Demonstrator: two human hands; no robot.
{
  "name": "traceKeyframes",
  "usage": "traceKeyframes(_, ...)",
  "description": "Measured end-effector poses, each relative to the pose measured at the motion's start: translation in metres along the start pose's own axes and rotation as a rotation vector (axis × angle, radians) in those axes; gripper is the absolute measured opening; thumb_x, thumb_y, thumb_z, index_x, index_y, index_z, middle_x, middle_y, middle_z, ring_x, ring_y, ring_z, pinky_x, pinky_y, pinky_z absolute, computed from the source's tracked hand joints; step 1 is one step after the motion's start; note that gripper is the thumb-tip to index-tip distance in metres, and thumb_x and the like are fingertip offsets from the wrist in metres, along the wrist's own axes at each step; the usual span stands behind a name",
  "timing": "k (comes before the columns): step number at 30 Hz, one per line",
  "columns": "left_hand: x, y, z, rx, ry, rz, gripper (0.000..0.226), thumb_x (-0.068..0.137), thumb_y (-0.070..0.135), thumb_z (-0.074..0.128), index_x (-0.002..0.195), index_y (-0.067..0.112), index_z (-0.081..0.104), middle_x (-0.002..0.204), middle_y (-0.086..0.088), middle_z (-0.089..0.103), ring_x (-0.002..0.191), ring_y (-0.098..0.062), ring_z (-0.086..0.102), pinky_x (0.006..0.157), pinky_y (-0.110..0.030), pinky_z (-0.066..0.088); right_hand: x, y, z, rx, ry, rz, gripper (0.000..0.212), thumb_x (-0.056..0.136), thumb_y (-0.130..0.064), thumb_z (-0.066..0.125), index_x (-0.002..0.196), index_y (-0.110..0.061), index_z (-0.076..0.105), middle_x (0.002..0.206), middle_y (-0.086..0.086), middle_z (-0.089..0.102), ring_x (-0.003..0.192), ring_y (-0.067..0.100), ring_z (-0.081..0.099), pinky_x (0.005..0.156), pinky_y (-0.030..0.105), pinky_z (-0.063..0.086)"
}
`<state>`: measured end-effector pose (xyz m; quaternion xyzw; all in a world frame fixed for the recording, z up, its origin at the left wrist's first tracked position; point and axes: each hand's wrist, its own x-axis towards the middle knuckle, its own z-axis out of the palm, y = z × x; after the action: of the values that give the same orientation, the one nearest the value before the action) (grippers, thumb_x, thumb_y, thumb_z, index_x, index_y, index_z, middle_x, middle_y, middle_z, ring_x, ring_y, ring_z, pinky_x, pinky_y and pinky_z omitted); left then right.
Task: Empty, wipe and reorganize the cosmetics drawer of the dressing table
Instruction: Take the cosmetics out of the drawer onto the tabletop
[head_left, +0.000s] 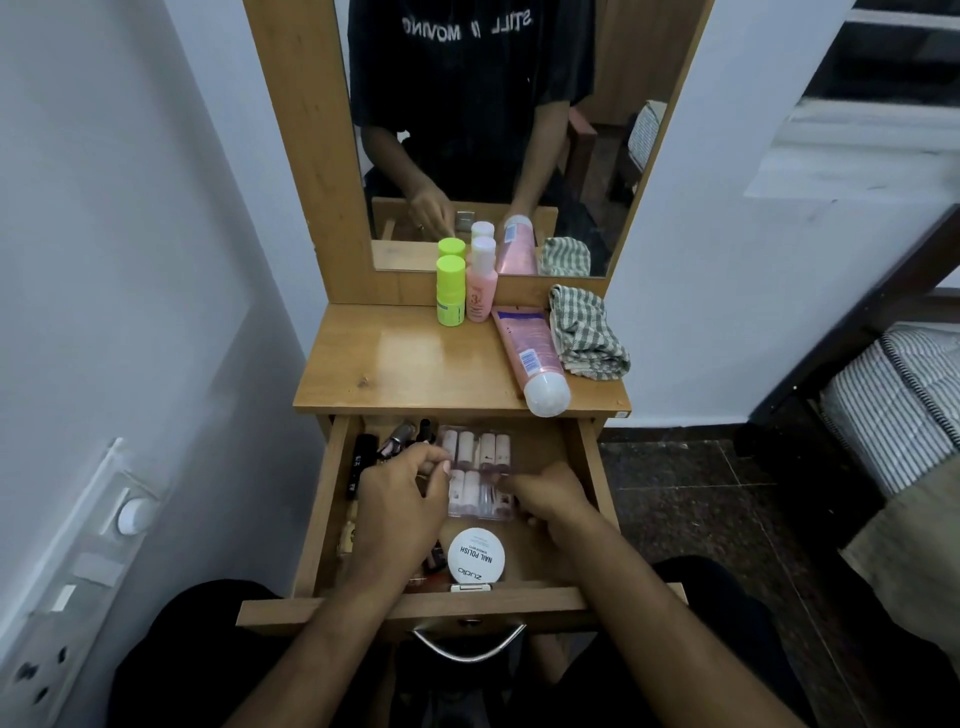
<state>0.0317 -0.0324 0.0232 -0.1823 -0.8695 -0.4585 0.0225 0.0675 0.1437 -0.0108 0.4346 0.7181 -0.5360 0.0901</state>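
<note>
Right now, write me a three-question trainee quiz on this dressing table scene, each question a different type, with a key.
1. True or false: the pink tube stands upright on the tabletop.
2. Which item do both hands, left hand and right hand, reach for in the drawer?
A. the clear pack of small bottles
B. the round white nail polish remover tub
C. the checked cloth
3. Fill in: beside the pink bottle stands a ___-coloured bottle.

Key
1. False: it lies on its side, cap toward the front edge.
2. A
3. Neon yellow-green
</note>
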Motion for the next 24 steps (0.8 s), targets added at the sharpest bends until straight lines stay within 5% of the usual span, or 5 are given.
traceKeyframes(7,0.0,-0.002,-0.001,0.005,0.017,-0.036,0.011,0.092,0.012,0.07,0.097,0.02,0.076,0.079,0.02,0.065,0.073,0.007,0.062,0.06,-0.005,0.045,-0.011,-0.003,0.003,0.268,-0.099,-0.028,0.031,0.088,-0.024,0.078,0.11,-0.005,0.069,0.102,0.013,0.076,0.086,0.024,0.074,0.056,0.027,0.056)
traceKeyframes(12,-0.003,-0.003,-0.008,0.044,0.051,0.048,0.009,0.092,0.016,0.069,0.098,0.02,0.075,0.091,0.011,0.071,0.08,0.003,0.062,0.066,-0.011,0.052,-0.041,-0.002,-0.016,0.452,-0.134,0.016,0.025,0.092,-0.021,0.074,0.109,-0.004,0.067,0.096,0.012,0.077,0.077,0.017,0.075,0.062,0.026,0.06)
traceKeyframes(16,-0.009,-0.004,-0.03,0.107,-0.023,-0.035,0.025,0.093,0.035,0.067,0.116,0.028,0.07,0.101,0.014,0.065,0.078,0.001,0.056,0.065,-0.008,0.037,-0.077,0.001,-0.029,0.438,-0.165,-0.052,0.026,0.09,-0.021,0.075,0.107,-0.003,0.069,0.087,0.009,0.079,0.077,0.02,0.076,0.067,0.03,0.061)
traceKeyframes(20,-0.02,-0.003,-0.061,0.067,-0.192,-0.186,0.035,0.093,0.051,0.059,0.123,0.034,0.057,0.099,0.021,0.065,0.084,0.003,0.062,0.068,-0.02,0.051,-0.111,-0.004,-0.032,0.431,-0.24,-0.154,0.031,0.09,-0.027,0.075,0.113,-0.006,0.067,0.095,0.007,0.079,0.081,0.02,0.077,0.067,0.028,0.06)
traceKeyframes(24,-0.024,0.011,-0.082,-0.121,-0.16,-0.24,0.027,0.093,0.044,0.063,0.118,0.037,0.056,0.086,0.017,0.069,0.069,-0.01,0.071,0.064,-0.025,0.058,-0.127,-0.021,-0.028,0.511,-0.272,-0.242,0.033,0.089,-0.024,0.075,0.114,-0.005,0.066,0.098,0.01,0.078,0.083,0.022,0.076,0.064,0.028,0.06)
